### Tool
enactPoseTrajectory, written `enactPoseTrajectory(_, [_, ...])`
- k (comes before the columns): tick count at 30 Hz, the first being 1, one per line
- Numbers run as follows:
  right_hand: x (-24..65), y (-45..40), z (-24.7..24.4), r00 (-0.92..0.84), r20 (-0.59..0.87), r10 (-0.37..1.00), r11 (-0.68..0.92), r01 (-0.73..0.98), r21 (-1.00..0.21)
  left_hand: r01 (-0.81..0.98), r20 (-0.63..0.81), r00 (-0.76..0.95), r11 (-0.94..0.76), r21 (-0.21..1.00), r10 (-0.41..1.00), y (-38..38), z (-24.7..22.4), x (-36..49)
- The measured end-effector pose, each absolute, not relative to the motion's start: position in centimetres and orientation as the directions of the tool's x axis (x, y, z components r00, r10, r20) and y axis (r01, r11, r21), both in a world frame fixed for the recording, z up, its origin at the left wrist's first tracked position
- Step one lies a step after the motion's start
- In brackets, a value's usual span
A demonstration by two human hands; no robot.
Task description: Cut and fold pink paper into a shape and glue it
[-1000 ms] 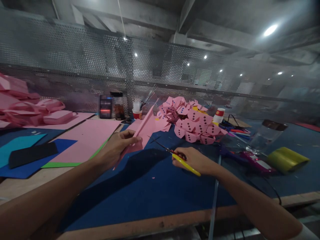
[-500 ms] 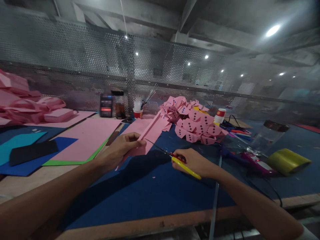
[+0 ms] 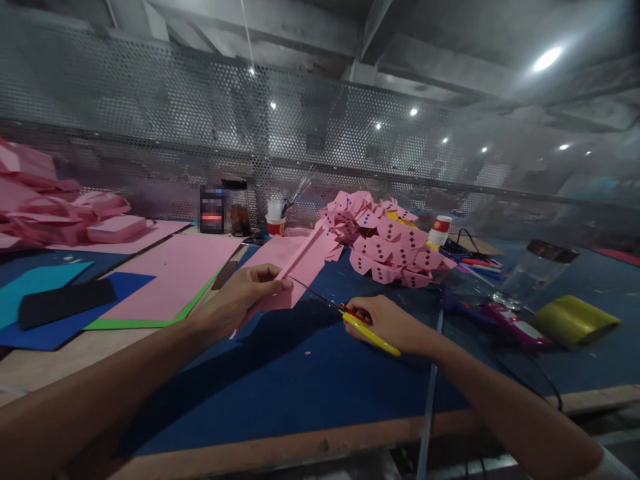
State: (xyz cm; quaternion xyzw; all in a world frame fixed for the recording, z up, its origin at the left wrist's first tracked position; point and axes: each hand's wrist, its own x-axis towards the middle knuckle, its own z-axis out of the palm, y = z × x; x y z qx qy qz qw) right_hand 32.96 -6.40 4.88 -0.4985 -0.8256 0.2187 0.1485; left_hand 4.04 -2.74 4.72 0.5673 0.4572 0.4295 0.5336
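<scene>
My left hand [image 3: 253, 290] pinches a narrow folded strip of pink paper [image 3: 301, 252] between thumb and fingers. The strip slants up and away toward the patterned pile. In my right hand [image 3: 383, 323] are scissors [image 3: 370, 333] with yellow and red handles; their blades point left and reach the strip beside my left thumb. A wider pink sheet [image 3: 313, 267] lies behind and under the strip. Beyond my right hand is a heap of pink paper pieces [image 3: 395, 250] with dark and blue diamond marks.
Pink sheets [image 3: 175, 273], a blue sheet [image 3: 133, 290] and a black piece [image 3: 67, 303] lie left. Behind stand a jar [image 3: 240, 210] and a cup [image 3: 275, 227]. Right are pens [image 3: 480, 265], a magenta tool [image 3: 517, 327], a yellow roll [image 3: 575, 322] and a clear jar [image 3: 535, 273].
</scene>
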Motion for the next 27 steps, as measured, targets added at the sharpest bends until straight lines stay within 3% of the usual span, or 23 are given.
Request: enactPoseTrajectory(27, [32.89, -6.23, 4.92, -0.437, 0.000, 0.899, 0.377, 0.777, -0.504, 0.040, 0.048, 0.198, -0.057, 0.998, 0.979, -3.13, 5.36, 4.49])
